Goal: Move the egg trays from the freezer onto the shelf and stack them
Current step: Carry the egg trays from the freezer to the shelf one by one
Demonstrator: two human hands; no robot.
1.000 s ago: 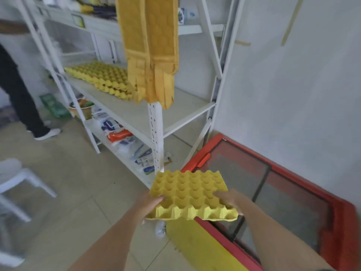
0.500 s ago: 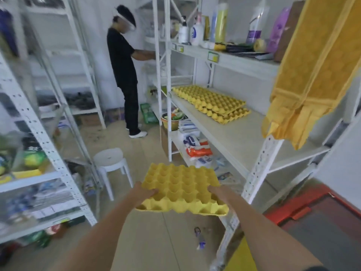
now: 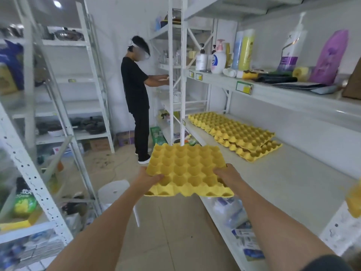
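Both hands, left hand and right hand, grip a yellow egg tray; the view has swung from freezer to shelf; stacked trays now lie ahead.

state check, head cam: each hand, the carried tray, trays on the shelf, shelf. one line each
left hand: grips the held tray's left edge
right hand: grips its right edge
held egg tray: empty, cups up, roughly level, carried in the air, not yet on the shelf
shelved egg trays: empty, lying on the shelf, overlapped and skewed, not squarely stacked
shelf: near part bare
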